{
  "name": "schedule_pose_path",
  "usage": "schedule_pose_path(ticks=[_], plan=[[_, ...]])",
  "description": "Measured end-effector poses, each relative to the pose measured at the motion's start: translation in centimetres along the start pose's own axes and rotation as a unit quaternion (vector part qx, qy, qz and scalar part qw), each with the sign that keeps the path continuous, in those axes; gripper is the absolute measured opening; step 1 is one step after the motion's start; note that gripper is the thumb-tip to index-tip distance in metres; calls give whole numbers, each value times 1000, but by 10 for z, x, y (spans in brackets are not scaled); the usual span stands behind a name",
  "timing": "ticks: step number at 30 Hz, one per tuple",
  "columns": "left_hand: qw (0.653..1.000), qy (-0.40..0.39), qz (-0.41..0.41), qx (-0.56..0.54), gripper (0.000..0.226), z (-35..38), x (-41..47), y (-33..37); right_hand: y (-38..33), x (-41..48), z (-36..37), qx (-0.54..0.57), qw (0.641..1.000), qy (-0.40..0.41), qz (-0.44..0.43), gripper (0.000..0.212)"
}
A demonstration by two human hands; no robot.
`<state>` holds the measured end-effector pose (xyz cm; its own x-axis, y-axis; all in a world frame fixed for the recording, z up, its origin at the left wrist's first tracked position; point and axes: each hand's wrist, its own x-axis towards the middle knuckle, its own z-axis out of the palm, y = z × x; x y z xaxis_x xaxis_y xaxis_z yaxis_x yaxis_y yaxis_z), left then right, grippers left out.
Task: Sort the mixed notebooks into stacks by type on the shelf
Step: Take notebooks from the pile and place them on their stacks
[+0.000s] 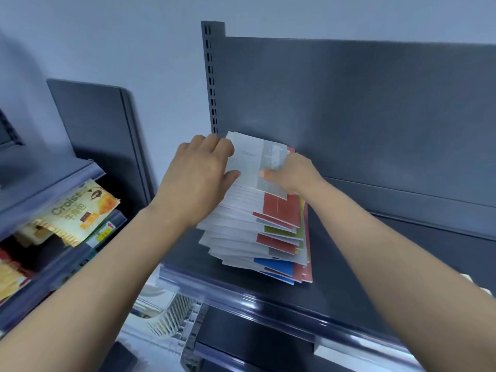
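Observation:
A tall, fanned stack of notebooks (271,232) with white, red, green and blue covers stands on the dark grey shelf (349,277), close to its left upright. A grey-and-white notebook (255,162) lies on top. My left hand (198,178) grips that top notebook's left edge, thumb on the cover and fingers curled over the far corner. My right hand (292,173) pinches its right side, thumb on top and fingers hidden underneath.
The slotted upright (210,76) and the back panel (362,108) close in the shelf behind the stack. To the left, a neighbouring rack holds croissant packets (77,210). A white wire basket (174,315) sits below the shelf's front edge.

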<state>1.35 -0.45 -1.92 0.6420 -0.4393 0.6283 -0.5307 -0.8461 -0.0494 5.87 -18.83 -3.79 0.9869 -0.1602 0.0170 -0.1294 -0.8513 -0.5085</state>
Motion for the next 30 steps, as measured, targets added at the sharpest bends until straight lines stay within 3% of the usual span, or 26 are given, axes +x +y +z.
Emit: schedule_pose_path(ticks=[4,6,10,13,16,23,30], plan=[[1000,-12,-1,-7,27,4,-3,-11,-6,10,6,21,999,-17,42,52],[1000,-17,-13,-17,27,5,-4,-13,-8,14,6,67,995,2,73,45],[994,-46,-84,-55,31,10,-2,-19,-6,9,-11,119,977,133,121,27],[979,-100,-161,-73,37,22,3,-19,3,-5,-37,130,961,232,71,24],[955,-175,-228,-69,49,37,11,-15,12,-19,-55,112,953,279,25,15],[944,-197,-264,-11,57,44,29,-1,37,-39,-59,107,943,313,21,10],[930,-225,-286,-53,52,45,32,9,52,-52,-63,123,942,311,17,9]])
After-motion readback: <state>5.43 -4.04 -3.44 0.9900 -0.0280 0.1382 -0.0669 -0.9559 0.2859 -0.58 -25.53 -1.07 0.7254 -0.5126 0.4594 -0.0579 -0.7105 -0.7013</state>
